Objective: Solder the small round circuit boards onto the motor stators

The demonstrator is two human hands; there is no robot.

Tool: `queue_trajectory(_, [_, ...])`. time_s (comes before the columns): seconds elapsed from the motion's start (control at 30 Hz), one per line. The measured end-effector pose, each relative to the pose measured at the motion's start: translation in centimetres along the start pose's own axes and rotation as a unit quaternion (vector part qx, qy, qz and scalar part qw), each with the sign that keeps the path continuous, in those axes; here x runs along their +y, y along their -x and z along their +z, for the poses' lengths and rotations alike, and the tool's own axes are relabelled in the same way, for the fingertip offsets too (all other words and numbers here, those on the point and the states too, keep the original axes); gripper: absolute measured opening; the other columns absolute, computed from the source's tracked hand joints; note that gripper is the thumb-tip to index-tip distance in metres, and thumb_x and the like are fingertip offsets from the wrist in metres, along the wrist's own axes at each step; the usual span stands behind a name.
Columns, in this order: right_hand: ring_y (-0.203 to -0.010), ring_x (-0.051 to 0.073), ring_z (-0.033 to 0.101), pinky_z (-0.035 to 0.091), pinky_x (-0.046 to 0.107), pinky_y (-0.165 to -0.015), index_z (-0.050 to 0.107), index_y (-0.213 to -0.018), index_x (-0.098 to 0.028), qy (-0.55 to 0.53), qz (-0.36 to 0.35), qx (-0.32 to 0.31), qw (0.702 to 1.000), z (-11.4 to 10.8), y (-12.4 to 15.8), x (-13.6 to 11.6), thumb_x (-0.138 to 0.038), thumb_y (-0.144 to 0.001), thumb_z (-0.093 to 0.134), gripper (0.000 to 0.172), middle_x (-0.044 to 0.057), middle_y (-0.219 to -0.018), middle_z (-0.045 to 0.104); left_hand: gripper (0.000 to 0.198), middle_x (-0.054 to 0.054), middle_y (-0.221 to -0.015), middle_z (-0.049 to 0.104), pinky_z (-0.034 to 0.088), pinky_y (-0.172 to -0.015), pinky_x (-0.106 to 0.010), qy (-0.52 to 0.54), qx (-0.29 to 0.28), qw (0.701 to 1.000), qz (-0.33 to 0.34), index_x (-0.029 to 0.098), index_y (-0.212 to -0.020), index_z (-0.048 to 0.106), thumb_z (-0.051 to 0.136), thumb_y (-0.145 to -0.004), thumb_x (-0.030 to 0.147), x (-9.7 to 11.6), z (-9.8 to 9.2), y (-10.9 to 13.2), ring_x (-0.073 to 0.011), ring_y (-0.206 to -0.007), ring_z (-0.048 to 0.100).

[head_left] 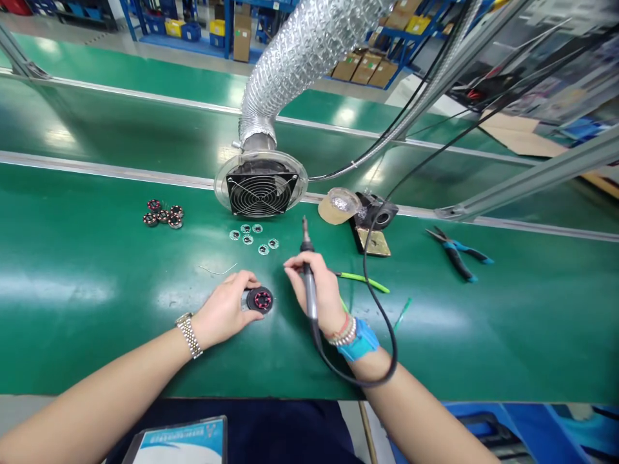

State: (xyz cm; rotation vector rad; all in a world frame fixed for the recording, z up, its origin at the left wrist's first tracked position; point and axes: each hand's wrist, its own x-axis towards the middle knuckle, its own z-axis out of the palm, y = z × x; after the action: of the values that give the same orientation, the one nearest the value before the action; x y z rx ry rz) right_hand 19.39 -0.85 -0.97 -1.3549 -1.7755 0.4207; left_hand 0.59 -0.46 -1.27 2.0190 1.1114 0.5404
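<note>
My left hand (227, 308) grips a round black holder between thumb and fingers on the green bench. In the holder sits a small motor stator (262, 299) with red-pink windings. My right hand (322, 293) is closed around a soldering iron (310, 293), its tip pointing up and away from me, apart from the stator. Several small round circuit boards (248, 239) lie beyond my hands. A bent piece of solder wire (217, 270) lies just past my left hand. Farther left is a cluster of several more stators (163, 215).
A fume extractor fan (262, 193) on a silver duct (290, 58) stands at the bench's back. Right of it are a tub (339, 205) and a soldering iron stand (374, 222). Green-handled cutters (365, 280) lie partly behind my right hand; pliers (457, 252) lie farther right. The iron's cable (394, 322) loops over my forearm.
</note>
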Motion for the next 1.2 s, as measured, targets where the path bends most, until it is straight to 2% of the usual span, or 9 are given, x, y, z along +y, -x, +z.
queue_trajectory(0.23, [-0.077,0.017,0.057,0.045,0.030,-0.072,0.041,-0.095,-0.021,0.059,0.072,0.033,0.995,3.0,-3.6,2.7,-0.011,-0.071,0.054,0.030,0.004,-0.089,0.058,0.047,-0.010,-0.105,0.060,0.044,-0.088,-0.040,0.005,-0.019,1.000,0.018,0.018,-0.103,0.044,0.070,-0.064,0.021,-0.2,-0.4,0.2,-0.0228,-0.101,0.055])
queue_trajectory(0.37, [-0.080,0.020,0.054,0.043,0.035,-0.074,0.043,-0.095,-0.021,0.079,0.078,0.044,0.993,4.1,-4.4,3.0,-0.010,-0.068,0.055,0.032,0.004,-0.086,0.057,0.026,-0.008,-0.110,0.059,0.043,-0.091,-0.037,0.000,-0.024,0.999,0.042,0.019,-0.103,0.051,0.053,-0.077,0.018,-0.5,-2.2,-0.6,-0.0188,-0.102,0.055])
queue_trajectory(0.47, [-0.077,0.019,0.054,0.043,0.034,-0.073,0.043,-0.096,-0.022,0.072,0.072,0.034,0.994,3.9,-4.3,2.7,-0.009,-0.067,0.055,0.034,0.002,-0.082,0.057,0.023,-0.009,-0.120,0.055,0.034,-0.100,-0.038,-0.096,0.016,0.992,0.077,0.017,-0.102,0.056,0.041,-0.084,0.020,-1.0,-3.3,-3.3,-0.0190,-0.114,0.047])
queue_trajectory(0.63, [-0.076,0.016,0.057,0.046,0.031,-0.071,0.040,-0.096,-0.021,0.031,0.056,0.008,0.998,2.1,-2.2,2.0,-0.012,-0.069,0.056,0.033,0.002,-0.083,0.059,0.044,-0.012,-0.140,0.034,0.023,-0.104,-0.046,-0.259,-0.027,0.962,0.081,0.014,-0.124,0.046,0.042,-0.085,0.034,-2.3,-3.3,-8.3,-0.0283,-0.130,0.026])
queue_trajectory(0.73, [-0.073,0.015,0.058,0.048,0.029,-0.068,0.038,-0.096,-0.021,-0.009,0.062,0.008,0.998,0.8,-0.5,1.7,-0.016,-0.072,0.057,0.031,0.003,-0.084,0.059,0.044,-0.011,-0.140,0.033,0.021,-0.104,-0.046,-0.265,-0.047,0.960,0.079,0.015,-0.126,0.044,0.037,-0.087,0.035,-2.8,-2.8,-8.7,-0.0281,-0.131,0.024])
queue_trajectory(0.87, [-0.071,0.013,0.057,0.050,0.030,-0.068,0.036,-0.099,-0.022,-0.102,0.065,0.025,0.992,-0.4,1.0,1.1,-0.017,-0.074,0.059,0.034,0.003,-0.089,0.059,0.037,-0.011,-0.136,0.039,0.019,-0.105,-0.045,-0.209,-0.031,0.972,0.100,0.017,-0.118,0.051,0.040,-0.085,0.031,-2.1,-2.9,-6.7,-0.0258,-0.130,0.026])
queue_trajectory(0.97, [-0.073,0.013,0.057,0.050,0.031,-0.071,0.037,-0.101,-0.023,-0.104,0.012,0.041,0.994,-0.8,1.2,-0.2,-0.014,-0.074,0.060,0.037,0.004,-0.095,0.059,0.028,-0.010,-0.119,0.055,0.030,-0.099,-0.040,-0.095,0.022,0.993,0.067,0.017,-0.102,0.058,0.041,-0.084,0.032,0.3,-3.8,-5.1,-0.0230,-0.115,0.045])
queue_trajectory(1.07, [-0.085,0.015,0.059,0.050,0.032,-0.076,0.039,-0.103,-0.023,-0.061,-0.091,0.045,0.993,-1.0,0.9,-2.0,-0.010,-0.075,0.059,0.037,0.007,-0.100,0.058,0.021,-0.003,-0.083,0.062,0.046,-0.074,-0.030,0.116,-0.040,0.992,-0.019,0.017,-0.089,0.055,0.044,-0.083,0.034,3.2,-4.4,-3.9,-0.0157,-0.078,0.058])
queue_trajectory(1.2, [-0.098,0.017,0.057,0.048,0.033,-0.083,0.039,-0.106,-0.022,-0.042,-0.175,0.038,0.983,-0.9,0.8,-3.6,-0.005,-0.077,0.053,0.036,0.009,-0.105,0.056,0.015,0.004,-0.061,0.054,0.042,-0.057,-0.021,0.279,-0.077,0.953,-0.087,0.016,-0.079,0.048,0.059,-0.074,0.026,5.1,-4.3,-3.0,-0.0087,-0.057,0.052])
